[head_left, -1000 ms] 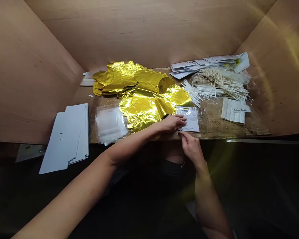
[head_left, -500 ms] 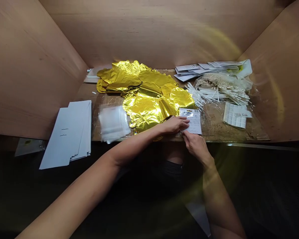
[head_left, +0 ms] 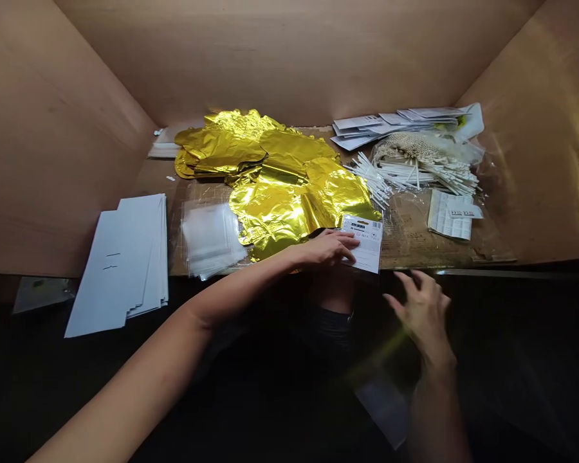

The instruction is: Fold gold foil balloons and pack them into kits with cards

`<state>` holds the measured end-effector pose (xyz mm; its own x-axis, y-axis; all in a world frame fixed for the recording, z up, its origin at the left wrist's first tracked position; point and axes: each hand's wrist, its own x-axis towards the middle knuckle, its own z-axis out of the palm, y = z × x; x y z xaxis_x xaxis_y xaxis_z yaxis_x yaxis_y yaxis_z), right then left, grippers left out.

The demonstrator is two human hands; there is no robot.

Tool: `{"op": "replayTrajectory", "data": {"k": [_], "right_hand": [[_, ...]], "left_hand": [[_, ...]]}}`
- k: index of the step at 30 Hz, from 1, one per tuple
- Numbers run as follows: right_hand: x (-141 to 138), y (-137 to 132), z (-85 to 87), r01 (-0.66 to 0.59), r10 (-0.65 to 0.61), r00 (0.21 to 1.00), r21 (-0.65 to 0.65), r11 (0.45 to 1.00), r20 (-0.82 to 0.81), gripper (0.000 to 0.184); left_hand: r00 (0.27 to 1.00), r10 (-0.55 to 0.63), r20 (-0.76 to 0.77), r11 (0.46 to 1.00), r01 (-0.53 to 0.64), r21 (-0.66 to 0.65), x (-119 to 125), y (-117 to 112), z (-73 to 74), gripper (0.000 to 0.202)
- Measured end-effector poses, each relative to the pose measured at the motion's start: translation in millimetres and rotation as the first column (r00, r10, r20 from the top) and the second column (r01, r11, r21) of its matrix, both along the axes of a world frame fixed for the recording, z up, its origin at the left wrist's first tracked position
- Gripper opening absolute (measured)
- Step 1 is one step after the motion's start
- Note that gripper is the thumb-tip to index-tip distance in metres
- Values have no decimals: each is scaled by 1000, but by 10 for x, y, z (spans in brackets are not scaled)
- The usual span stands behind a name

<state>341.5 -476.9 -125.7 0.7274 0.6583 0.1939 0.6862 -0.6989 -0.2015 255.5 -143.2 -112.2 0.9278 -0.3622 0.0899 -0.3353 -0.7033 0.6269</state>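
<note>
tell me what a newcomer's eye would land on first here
Probably the shiny gold foil pieces, heaped across the middle of the work surface. Next, the left hand touching a printed card near the front edge. Then the white sticks, spread to the right of the foil.

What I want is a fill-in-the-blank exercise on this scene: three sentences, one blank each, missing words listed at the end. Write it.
1. The person's ____ hand rests on the printed card, while the other hand is off it.
2. In the picture, the white sticks lie to the ____ of the gold foil pieces.
3. The clear bags lie ____ the white sheets and the foil.

Missing words: left; right; between.
</note>
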Motion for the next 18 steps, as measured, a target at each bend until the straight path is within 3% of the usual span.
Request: {"op": "replayTrajectory", "data": {"k": [2,4,6,8,10,11,13,15,16,18], "right_hand": [[-103,304,48,-208,206,976,32,978,65,29],[-107,544,56,-274,265,961,157,949,75,19],[-60,701,30,-170,168,985,297,940,32,27],[-45,794,-9,51,-23,997,381,923,-77,30],[-121,841,-41,300,-190,939,416,858,-286,36],[-193,848,-50,404,-213,878,427,809,-428,44],[-342,830,-47,537,-113,713,435,723,-692,62],[-362,792,15,580,23,618,475,662,-786,66],[-271,785,84,576,47,635,514,635,-771,63],[164,845,320,515,26,758,621,591,-652,54]], "left_hand": [[1000,2,-5,1000,-2,24,-3,-5,54,33],[1000,6,-5,999,-6,31,-6,-30,92,30],[999,36,5,999,-36,27,-3,-67,89,30],[995,95,29,995,-96,21,5,-114,39,27],[985,159,59,986,-161,31,-4,-176,-37,24],[981,180,71,982,-184,40,-24,-214,-75,26],[978,182,99,982,-187,36,-103,-295,-125,37],[969,181,169,984,-177,-38,-241,-355,-125,42],[954,202,223,978,-186,-93,-332,-357,-102,39],[903,290,318,952,-239,-190,-554,-258,-13,32]]}}
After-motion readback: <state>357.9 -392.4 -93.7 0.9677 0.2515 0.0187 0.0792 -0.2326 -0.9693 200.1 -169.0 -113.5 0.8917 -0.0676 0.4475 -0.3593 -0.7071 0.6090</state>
